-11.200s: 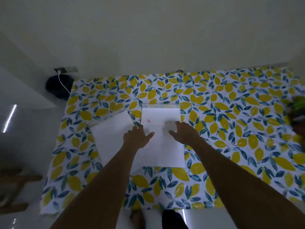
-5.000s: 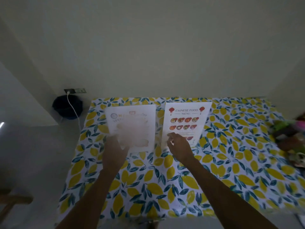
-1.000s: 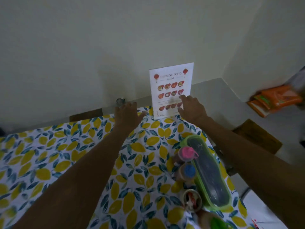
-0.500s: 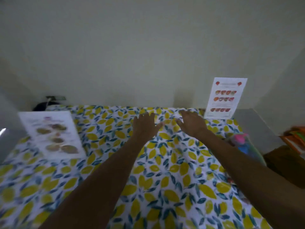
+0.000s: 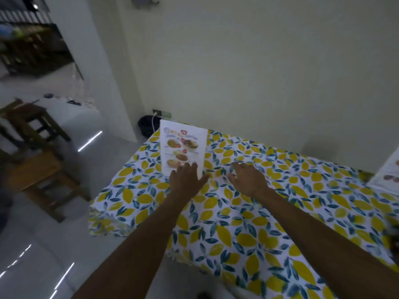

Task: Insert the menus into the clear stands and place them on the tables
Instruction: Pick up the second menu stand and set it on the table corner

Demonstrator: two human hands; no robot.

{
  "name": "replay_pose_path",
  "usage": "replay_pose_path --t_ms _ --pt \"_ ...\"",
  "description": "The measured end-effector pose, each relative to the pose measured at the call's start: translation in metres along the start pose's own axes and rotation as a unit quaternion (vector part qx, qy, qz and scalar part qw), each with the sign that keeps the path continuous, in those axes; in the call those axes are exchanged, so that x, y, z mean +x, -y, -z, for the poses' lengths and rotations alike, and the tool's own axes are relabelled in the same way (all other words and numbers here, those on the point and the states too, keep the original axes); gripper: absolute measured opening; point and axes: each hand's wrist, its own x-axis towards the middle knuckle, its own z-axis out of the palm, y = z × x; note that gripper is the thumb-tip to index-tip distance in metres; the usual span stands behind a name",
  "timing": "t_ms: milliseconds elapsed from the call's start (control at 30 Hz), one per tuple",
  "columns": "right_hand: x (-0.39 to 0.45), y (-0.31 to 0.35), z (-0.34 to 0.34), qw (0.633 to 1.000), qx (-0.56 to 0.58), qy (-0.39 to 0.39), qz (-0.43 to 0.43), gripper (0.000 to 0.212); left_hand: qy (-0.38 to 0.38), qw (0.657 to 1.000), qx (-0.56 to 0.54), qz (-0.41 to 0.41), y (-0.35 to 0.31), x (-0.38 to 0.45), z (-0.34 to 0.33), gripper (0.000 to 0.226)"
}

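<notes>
A menu with food pictures stands upright in its clear stand [image 5: 183, 147] at the far left corner of the table with the lemon-print cloth [image 5: 248, 223]. My left hand [image 5: 185, 180] is at the foot of that stand, fingers spread and touching its lower front. My right hand [image 5: 248, 180] hovers flat over the cloth just right of the stand, fingers apart, holding nothing. A second menu in a stand [image 5: 388, 171] shows only partly at the right edge of the view.
Wooden stools [image 5: 36, 169] stand on the white tiled floor left of the table. A dark round object [image 5: 148, 126] with a white cable sits by the wall socket behind the table corner. A plain wall runs behind the table.
The view has swung left; the picture menu stand now sits close in front of my left hand. Both hands moved from mid-table to the left corner. The Chinese food menu is now at the right edge.
</notes>
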Motion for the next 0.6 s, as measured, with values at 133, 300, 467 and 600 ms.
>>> replay_pose_path --t_ms 133,300,467,600 --pt "0.036 0.034 -0.023 0.999 0.007 0.027 0.02 0.061 0.014 0.999 0.012 0.04 0.061 0.007 -0.012 0.074" --pt "0.083 0.056 -0.056 0.998 0.019 0.051 -0.019 0.063 0.037 0.997 0.009 0.066 0.119 0.046 -0.027 0.074" --pt "0.121 0.069 -0.088 0.983 0.14 0.071 -0.096 0.065 0.076 0.993 -0.023 0.084 0.156 0.1 -0.046 0.079" --pt "0.137 0.078 -0.101 0.952 0.257 0.059 -0.153 0.062 0.126 0.982 -0.103 0.097 0.174 0.137 -0.052 0.088"
